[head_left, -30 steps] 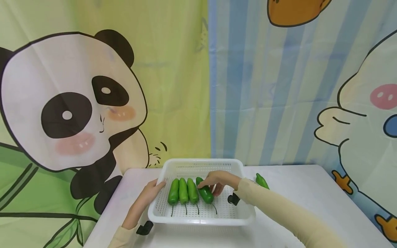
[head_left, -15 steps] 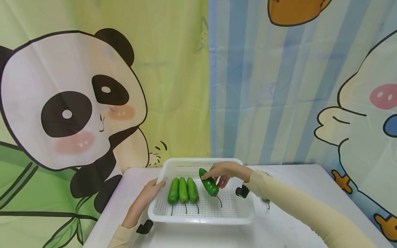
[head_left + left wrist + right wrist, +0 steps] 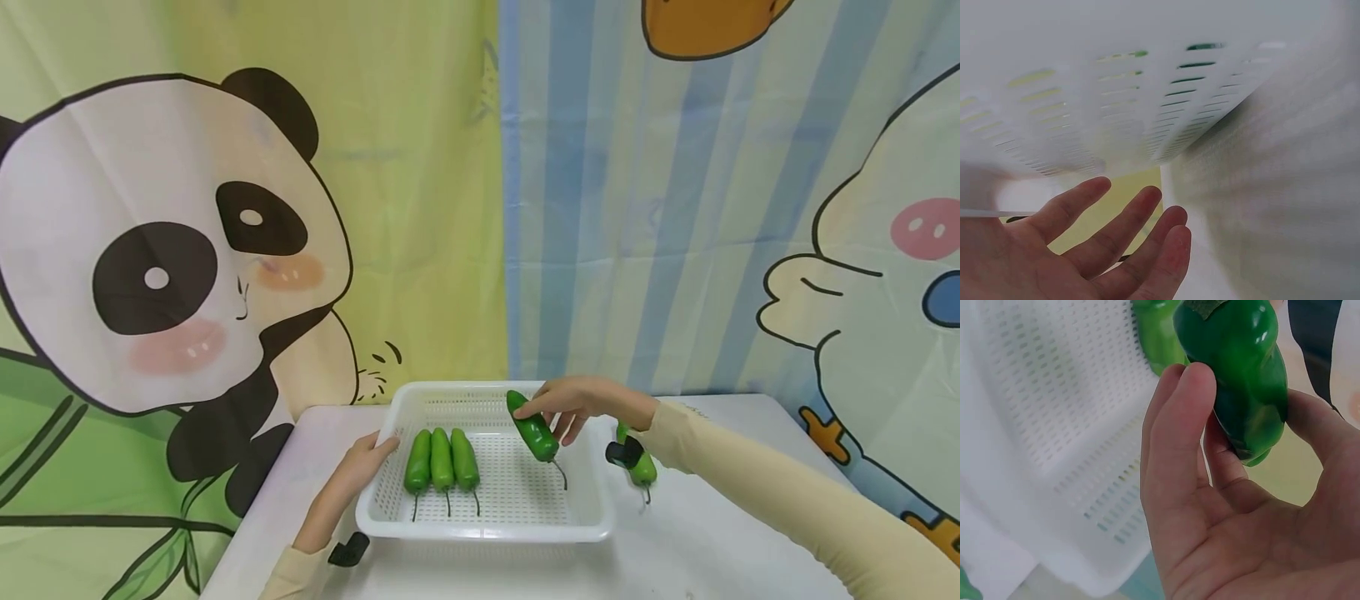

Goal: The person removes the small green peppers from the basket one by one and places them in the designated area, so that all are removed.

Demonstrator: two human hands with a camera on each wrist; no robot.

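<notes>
In the head view, my right hand (image 3: 577, 402) pinches a dark green chili pepper (image 3: 536, 437) above the right part of a white plastic basket (image 3: 487, 533). The right wrist view shows the glossy pepper (image 3: 1235, 369) between thumb and fingers, its tip past the hand. Three lighter green chili peppers (image 3: 442, 462) lie side by side on the left of the basket floor, stems toward me. My left hand (image 3: 366, 460) holds the basket's left rim, the thumb over it. Its other fingers (image 3: 1125, 228) extend loosely outside the slotted wall; the thumb is hidden in that wrist view.
Another green chili pepper (image 3: 642, 475) lies on the white table (image 3: 720, 517) to the right of the basket, partly hidden by the black wrist strap (image 3: 624, 452). A cartoon curtain (image 3: 427, 208) hangs behind the table's far edge.
My right hand has lifted the dark green chili pepper off the basket floor, away from the three others, and carried it up and to the right. The left hand stays on the rim.
</notes>
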